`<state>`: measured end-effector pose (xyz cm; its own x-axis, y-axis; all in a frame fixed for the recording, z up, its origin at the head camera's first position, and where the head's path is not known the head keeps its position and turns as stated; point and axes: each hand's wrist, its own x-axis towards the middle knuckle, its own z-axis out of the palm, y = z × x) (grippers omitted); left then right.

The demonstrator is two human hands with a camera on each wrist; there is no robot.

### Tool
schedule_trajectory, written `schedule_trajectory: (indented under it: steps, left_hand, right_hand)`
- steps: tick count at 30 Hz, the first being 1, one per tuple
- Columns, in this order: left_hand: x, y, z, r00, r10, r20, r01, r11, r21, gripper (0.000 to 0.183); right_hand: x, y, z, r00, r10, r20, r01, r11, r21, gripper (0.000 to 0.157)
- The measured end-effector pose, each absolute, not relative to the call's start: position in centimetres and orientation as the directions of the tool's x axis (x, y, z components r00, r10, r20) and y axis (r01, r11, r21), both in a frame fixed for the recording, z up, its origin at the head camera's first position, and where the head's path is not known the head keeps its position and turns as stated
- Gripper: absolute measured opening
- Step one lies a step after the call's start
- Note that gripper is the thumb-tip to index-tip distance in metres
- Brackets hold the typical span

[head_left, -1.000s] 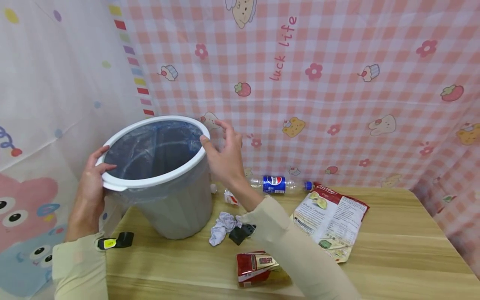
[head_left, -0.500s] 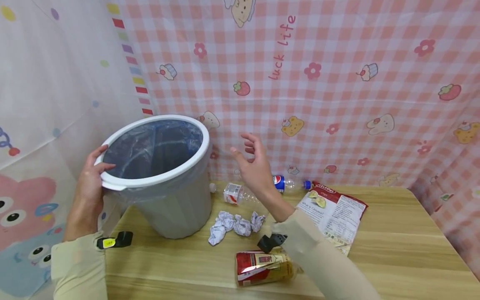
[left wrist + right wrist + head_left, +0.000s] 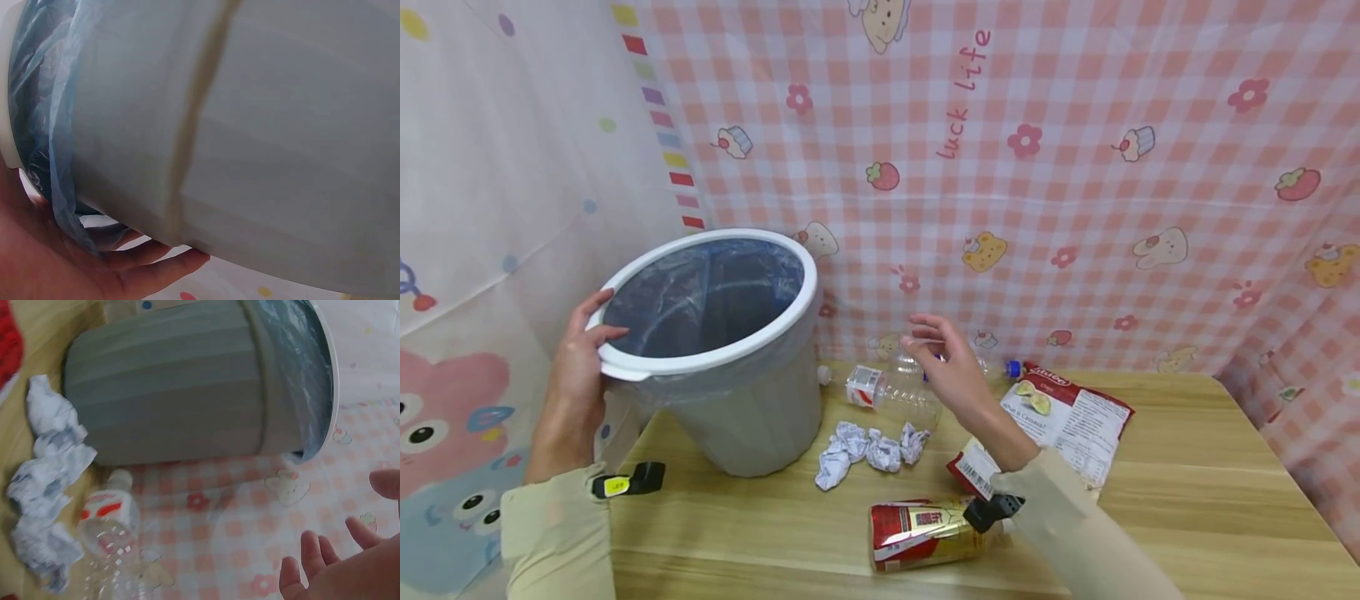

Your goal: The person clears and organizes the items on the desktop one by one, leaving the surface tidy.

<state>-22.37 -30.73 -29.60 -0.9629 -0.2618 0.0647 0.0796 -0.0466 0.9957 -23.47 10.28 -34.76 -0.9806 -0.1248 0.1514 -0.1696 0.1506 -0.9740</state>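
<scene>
A grey trash bin [image 3: 752, 417] with a white rim and a thin bluish plastic liner [image 3: 685, 308] stands at the table's left. My left hand [image 3: 576, 375] grips the rim on its left side; in the left wrist view several fingers [image 3: 156, 269] lie against the bin's outer wall. My right hand [image 3: 955, 367] is in the air with loosely bent fingers, holding nothing. Just beyond and below it lie a clear bottle with a white-red label [image 3: 865, 387] and a blue-capped bottle [image 3: 1014, 368], partly hidden by the hand. Crumpled paper balls [image 3: 883, 452] lie nearer.
A red and gold can [image 3: 925, 533] lies on its side near the front. On the right is a red and white chip bag [image 3: 1075, 425], partly behind the right forearm. Pink checked cloth [image 3: 1075, 208] hangs behind the wooden table [image 3: 1210, 500].
My right hand has let go of the bin's right rim and moved right and down, over the bottles. The left hand has kept its hold on the rim.
</scene>
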Motion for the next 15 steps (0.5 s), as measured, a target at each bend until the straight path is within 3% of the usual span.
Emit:
schedule_trajectory:
  steps: [15]
  left_hand:
    - [-22.4,-30.7,-29.7,-0.965,-0.252,0.068,0.089,-0.071,0.994,0.057]
  right_hand:
    - [-21.2,14.7,-39.1,-0.904,-0.412,0.113,-0.218,0.217,-0.951,0.033]
